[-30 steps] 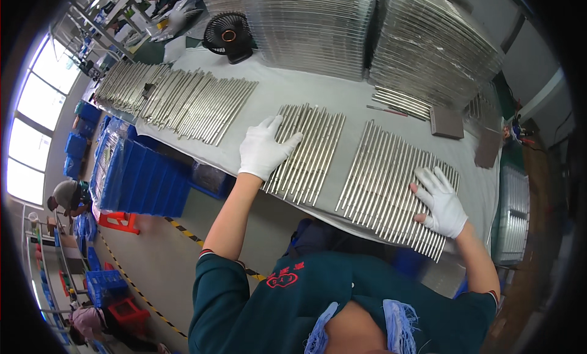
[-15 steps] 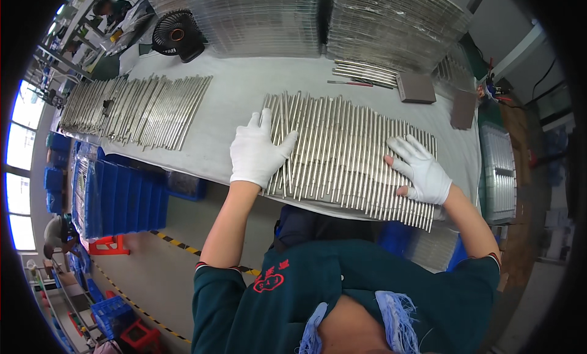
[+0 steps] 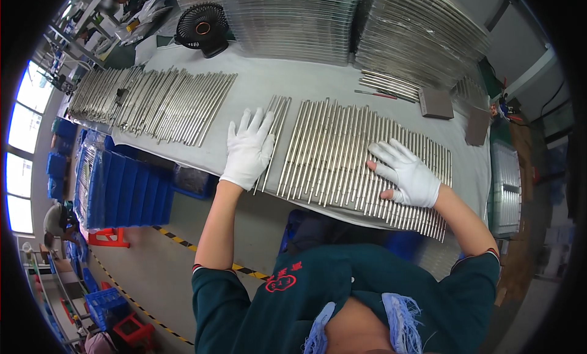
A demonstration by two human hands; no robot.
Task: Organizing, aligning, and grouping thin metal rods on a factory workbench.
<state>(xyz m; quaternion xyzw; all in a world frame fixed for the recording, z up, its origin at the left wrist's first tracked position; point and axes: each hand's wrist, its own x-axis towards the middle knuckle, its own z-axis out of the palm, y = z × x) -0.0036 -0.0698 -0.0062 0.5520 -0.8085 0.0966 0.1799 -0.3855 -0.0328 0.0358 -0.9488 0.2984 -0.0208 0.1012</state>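
Observation:
A wide row of thin silver metal rods (image 3: 330, 149) lies side by side on the white-covered table in front of me. My right hand (image 3: 408, 175), in a white glove with bare thumb and fingertip showing, rests flat on the right part of this row, fingers spread. My left hand (image 3: 247, 149), also gloved in white, lies with fingers stretched out at the left edge of a small group of rods (image 3: 279, 124). A narrow gap parts that group from the wide row. What lies under the left palm is hidden.
Another row of rods (image 3: 177, 106) lies at the left end of the table (image 3: 257, 78). Tall stacks of clear plastic trays (image 3: 293, 23), a black fan (image 3: 203, 28) and brown blocks (image 3: 436, 103) stand at the back. Blue bins (image 3: 131, 186) are below left. Another person (image 3: 131, 2) works far left.
My left hand has moved left with a small group of rods, opening a gap beside the wide row. My right hand stays on the row. The whole view has shifted slightly.

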